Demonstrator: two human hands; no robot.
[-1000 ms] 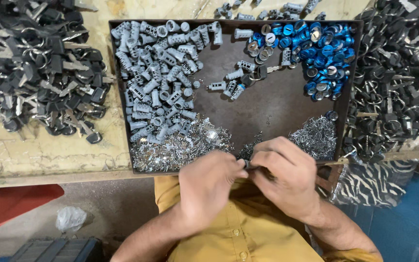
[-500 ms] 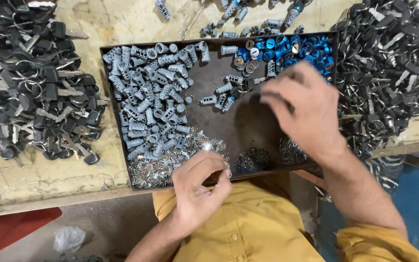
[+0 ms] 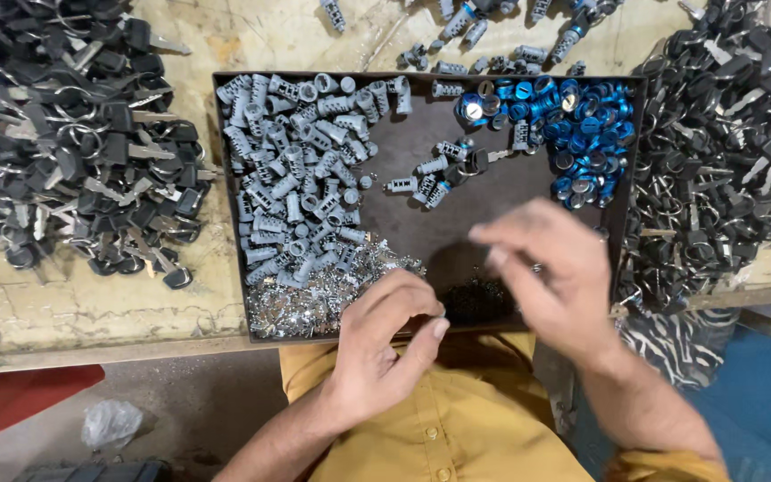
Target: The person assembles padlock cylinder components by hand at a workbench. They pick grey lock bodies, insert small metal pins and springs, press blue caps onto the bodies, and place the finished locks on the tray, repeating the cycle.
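Your left hand [image 3: 385, 344] pinches something too small to identify at the front edge of the brown tray [image 3: 421, 89]; your right hand [image 3: 551, 272], blurred, fingers loosely spread, hovers above dark springs [image 3: 475, 299], beside grey cylinders [image 3: 292, 192].

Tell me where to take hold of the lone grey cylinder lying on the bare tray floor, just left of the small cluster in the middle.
Pinch the grey cylinder across its round body, near mid-length, coming straight down from above. It lies on its side on the tray floor, with bare floor along both long sides, so fingertips probably fit there. Its right end sits close to the small cluster, so an end-on grip looks crowded.
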